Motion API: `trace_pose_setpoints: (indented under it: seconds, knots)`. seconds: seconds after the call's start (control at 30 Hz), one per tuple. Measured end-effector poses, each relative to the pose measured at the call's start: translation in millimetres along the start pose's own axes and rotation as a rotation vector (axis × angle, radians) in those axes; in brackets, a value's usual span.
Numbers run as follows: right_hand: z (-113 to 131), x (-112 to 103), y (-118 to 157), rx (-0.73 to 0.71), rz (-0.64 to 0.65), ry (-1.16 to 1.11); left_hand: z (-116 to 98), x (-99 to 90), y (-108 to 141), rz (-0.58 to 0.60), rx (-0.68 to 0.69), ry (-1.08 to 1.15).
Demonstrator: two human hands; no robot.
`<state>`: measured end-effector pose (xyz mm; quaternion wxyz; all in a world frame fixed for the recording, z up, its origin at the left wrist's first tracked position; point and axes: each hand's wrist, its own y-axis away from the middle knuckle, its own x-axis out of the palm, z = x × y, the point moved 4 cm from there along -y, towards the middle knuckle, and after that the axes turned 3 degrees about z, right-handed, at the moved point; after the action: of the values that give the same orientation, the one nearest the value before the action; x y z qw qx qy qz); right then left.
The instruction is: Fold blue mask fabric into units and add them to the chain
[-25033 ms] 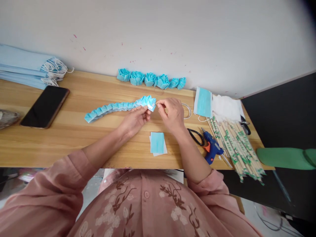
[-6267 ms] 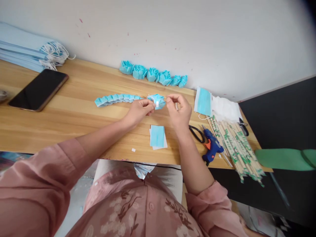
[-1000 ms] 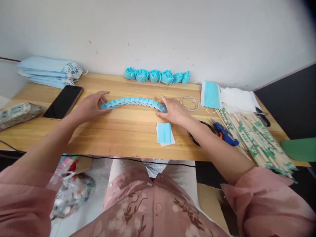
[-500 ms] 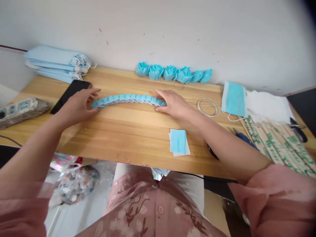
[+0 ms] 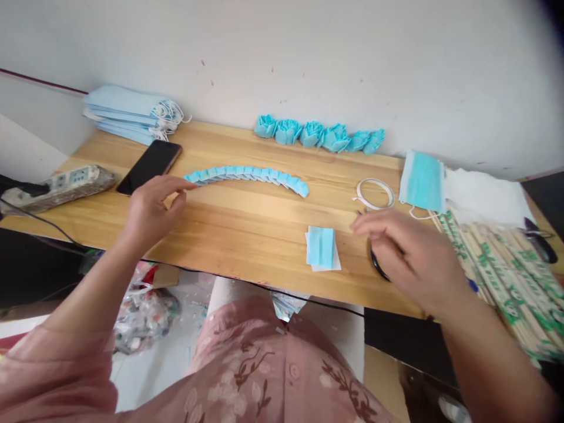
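Note:
A curved strip of overlapping light-blue folded pieces (image 5: 247,173) lies on the wooden table. My left hand (image 5: 154,208) is at its left end, thumb and index finger apart; the index fingertip is close to or touching the strip. My right hand (image 5: 409,252) hovers above the table's right side, blurred, with its fingers partly curled; whether it holds anything does not show. Beneath it a black curved handle (image 5: 378,264) is partly hidden. To its left lie small blue and white squares (image 5: 322,248), stacked.
Blue folded flowers (image 5: 311,134) stand in a row by the wall. A roll of tape (image 5: 374,194), a blue face mask (image 5: 423,182) and wrapped chopsticks (image 5: 497,264) lie right. At left are stacked masks (image 5: 127,111), a phone (image 5: 150,167) and a power strip (image 5: 66,185).
My right hand has left the strip's right end and moved right, toward the black handle. My left hand has loosened and drawn slightly back from the left end. The view has shifted a little.

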<state>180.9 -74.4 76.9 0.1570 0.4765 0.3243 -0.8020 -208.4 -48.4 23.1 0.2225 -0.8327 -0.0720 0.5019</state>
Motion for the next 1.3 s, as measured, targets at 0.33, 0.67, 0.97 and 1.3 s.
trace_pose_setpoints:
  seconds: [0.33, 0.67, 0.97, 1.3]
  knots:
    - [19, 67, 77, 0.117, 0.027, -0.159, -13, 33.1, 34, 0.131, -0.171, -0.225]
    - [15, 76, 71, 0.108, -0.106, -0.082, -18, 33.3, 10, 0.32, -0.266, -0.385]
    - [16, 79, 74, 0.086, -0.111, -0.058, -34, 53.8, -6, 0.361, -0.161, -0.378]
    - [16, 81, 77, 0.069, -0.117, -0.052, -41, 60.9, -20, 0.387, -0.098, -0.389]
